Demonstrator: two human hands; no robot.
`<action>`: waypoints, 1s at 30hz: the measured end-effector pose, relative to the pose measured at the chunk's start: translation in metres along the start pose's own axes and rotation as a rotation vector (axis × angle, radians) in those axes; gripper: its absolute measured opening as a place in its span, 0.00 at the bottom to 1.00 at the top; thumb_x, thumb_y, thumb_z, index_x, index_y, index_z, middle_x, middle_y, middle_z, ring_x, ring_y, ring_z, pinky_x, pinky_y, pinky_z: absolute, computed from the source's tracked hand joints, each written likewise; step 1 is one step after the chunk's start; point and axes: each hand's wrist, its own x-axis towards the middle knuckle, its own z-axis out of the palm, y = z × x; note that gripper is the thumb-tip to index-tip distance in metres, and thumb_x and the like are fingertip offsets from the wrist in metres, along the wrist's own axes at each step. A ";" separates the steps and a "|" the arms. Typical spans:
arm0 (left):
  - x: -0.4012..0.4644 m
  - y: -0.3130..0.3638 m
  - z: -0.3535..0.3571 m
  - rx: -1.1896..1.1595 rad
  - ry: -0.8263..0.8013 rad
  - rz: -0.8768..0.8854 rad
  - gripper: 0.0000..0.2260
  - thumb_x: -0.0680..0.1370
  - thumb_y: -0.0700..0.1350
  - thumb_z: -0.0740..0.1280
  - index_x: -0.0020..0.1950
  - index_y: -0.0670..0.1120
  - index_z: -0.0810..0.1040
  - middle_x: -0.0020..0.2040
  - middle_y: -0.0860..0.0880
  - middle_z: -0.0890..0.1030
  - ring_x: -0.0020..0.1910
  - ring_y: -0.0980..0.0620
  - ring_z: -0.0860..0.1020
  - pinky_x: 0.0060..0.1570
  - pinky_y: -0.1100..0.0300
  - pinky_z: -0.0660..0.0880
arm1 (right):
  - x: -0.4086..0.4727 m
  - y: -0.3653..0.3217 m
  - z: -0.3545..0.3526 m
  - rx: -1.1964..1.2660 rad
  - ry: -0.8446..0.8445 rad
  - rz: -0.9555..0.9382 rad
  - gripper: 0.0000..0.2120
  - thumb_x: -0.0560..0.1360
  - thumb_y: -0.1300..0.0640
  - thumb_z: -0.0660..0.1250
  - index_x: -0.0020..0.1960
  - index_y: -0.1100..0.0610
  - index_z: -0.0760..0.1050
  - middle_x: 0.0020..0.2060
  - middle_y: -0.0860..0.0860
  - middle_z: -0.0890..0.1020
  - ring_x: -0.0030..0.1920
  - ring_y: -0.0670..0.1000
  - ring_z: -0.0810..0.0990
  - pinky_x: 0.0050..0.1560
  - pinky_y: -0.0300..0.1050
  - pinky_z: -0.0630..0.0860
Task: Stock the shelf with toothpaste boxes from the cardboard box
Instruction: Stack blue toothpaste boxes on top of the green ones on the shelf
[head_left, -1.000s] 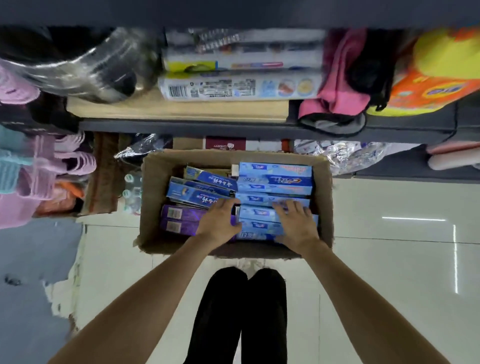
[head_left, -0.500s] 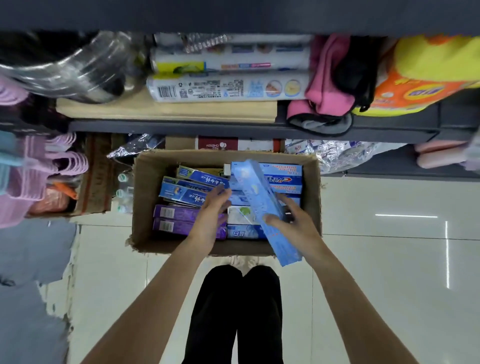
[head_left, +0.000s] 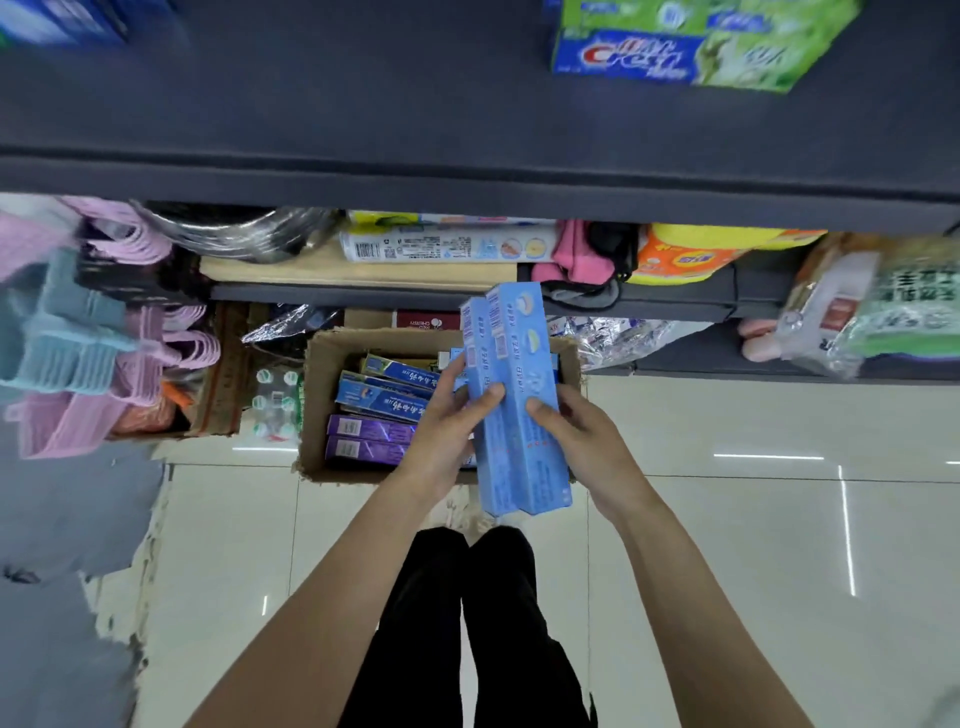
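Both hands hold two light-blue toothpaste boxes (head_left: 511, 400) side by side: left hand (head_left: 447, 421) gripping the left edge, thumb across the face, right hand (head_left: 576, 441) gripping the right edge. Versus half a second ago it's two boxes instead of one, lifted higher above the cardboard box (head_left: 317, 395) on the floor. View has tilted up: dark shelf (head_left: 363, 104) now fills the top, green Crest pack (head_left: 696, 47) on it.
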 end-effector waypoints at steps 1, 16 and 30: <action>-0.009 0.006 0.002 -0.010 0.006 0.008 0.21 0.77 0.40 0.66 0.69 0.53 0.69 0.52 0.52 0.82 0.52 0.49 0.80 0.46 0.53 0.76 | -0.008 -0.006 -0.001 0.013 0.028 -0.016 0.04 0.77 0.58 0.66 0.52 0.52 0.75 0.52 0.52 0.82 0.50 0.51 0.82 0.50 0.45 0.79; -0.106 0.085 0.010 0.088 0.011 0.034 0.26 0.64 0.56 0.73 0.60 0.51 0.76 0.55 0.46 0.82 0.50 0.47 0.81 0.48 0.52 0.77 | -0.096 -0.061 0.031 -0.416 0.287 -0.415 0.13 0.77 0.47 0.60 0.59 0.50 0.63 0.53 0.49 0.78 0.47 0.49 0.77 0.39 0.36 0.67; -0.117 0.122 -0.004 0.228 -0.123 0.057 0.30 0.63 0.51 0.74 0.63 0.48 0.72 0.50 0.46 0.84 0.45 0.48 0.83 0.44 0.51 0.79 | -0.108 -0.097 0.028 -0.040 -0.104 -0.191 0.09 0.77 0.56 0.65 0.54 0.59 0.69 0.53 0.54 0.81 0.54 0.52 0.82 0.53 0.49 0.80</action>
